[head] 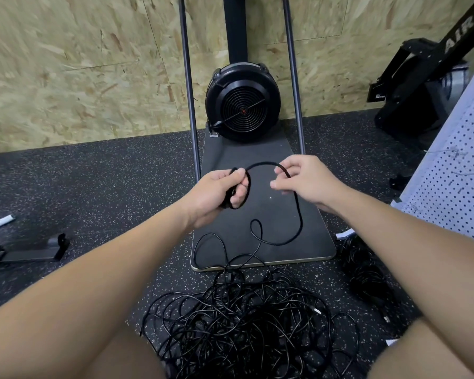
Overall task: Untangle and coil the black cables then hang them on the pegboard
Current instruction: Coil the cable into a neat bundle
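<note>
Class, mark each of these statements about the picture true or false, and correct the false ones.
1. The left hand holds a small coil of black cable. True.
2. The right hand rests on the floor. False: it is raised, with the cable passing through its fingers.
3. A tangled pile of black cable lies on the floor below the hands. True.
4. The pegboard is on the left of the picture. False: it stands at the right edge.
5. The fan lies on top of the pile. False: it stands against the wall, beyond the hands.
</note>
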Demonstrator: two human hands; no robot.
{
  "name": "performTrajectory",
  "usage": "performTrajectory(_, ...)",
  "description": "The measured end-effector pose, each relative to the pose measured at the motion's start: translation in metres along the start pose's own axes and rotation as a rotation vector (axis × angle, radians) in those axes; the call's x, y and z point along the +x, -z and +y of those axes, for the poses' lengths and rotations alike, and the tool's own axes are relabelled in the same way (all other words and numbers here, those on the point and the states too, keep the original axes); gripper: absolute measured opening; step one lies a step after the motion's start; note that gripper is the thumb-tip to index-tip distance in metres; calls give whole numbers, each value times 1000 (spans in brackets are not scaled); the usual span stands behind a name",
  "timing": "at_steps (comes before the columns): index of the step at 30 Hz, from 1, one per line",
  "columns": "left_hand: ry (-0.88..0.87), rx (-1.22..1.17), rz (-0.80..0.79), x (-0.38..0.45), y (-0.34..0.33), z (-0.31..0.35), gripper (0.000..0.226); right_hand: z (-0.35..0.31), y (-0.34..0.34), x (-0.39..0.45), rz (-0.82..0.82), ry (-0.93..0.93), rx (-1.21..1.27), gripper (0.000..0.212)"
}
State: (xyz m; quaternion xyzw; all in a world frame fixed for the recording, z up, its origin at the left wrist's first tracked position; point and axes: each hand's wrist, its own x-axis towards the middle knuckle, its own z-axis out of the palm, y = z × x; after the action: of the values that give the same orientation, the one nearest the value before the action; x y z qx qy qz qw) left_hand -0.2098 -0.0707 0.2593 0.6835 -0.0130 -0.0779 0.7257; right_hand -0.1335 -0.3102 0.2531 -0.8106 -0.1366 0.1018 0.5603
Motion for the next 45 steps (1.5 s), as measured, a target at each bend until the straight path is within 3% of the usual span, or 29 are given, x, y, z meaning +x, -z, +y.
performTrajectory(4, -40, -88, 95, 0, 5, 5, 29, 26, 1, -3, -107, -151, 63, 32)
performTrajectory(7, -39, -127, 178, 3, 9, 5, 28, 26, 0, -1, 18, -197, 288, 34)
performTrajectory(11, -20, -165, 246, 7, 15, 4, 26, 19, 4, 6, 224, -158, 303, 27)
performTrajectory(13, -28, -165, 213, 7, 14, 3, 22, 23, 3, 11, 259, -117, 56, 24)
performTrajectory(16, -67, -119, 152, 6, 7, 2, 17, 32, -6, 13, 164, -6, -627, 36)
performTrajectory(18, -81, -104, 141, 4, 0, 4, 19, 34, -17, 12, -34, 46, -904, 35)
performTrajectory(20, -80, -103, 132, 4, -4, 4, 23, 30, -30, 7, -281, 120, -1025, 34)
performTrajectory(22, -90, -88, 92, 3, -7, 2, 24, 17, -40, -2, -439, 225, -1021, 35)
performTrajectory(25, -113, -23, 40, 0, -14, 2, 22, -9, -52, -15, -527, 364, -930, 29)
performTrajectory(28, -145, 329, 98, 0, -15, 1, 28, -18, -54, -19, -530, 414, -814, 14)
performTrajectory(31, -262, 892, 150, 4, -4, -8, 43, -18, -45, -18, -435, 376, -801, 11)
performTrajectory(39, -318, 1242, 98, 7, -8, -7, 43, -27, -36, -20, -438, 121, -690, 14)
performTrajectory(41, -264, 1251, 62, 5, -2, -10, 51, -28, -21, -18, -387, 37, -599, 17)
performTrajectory(45, -97, 895, -133, 2, 7, -7, 61, -22, -3, -17, -246, -4, -455, 26)
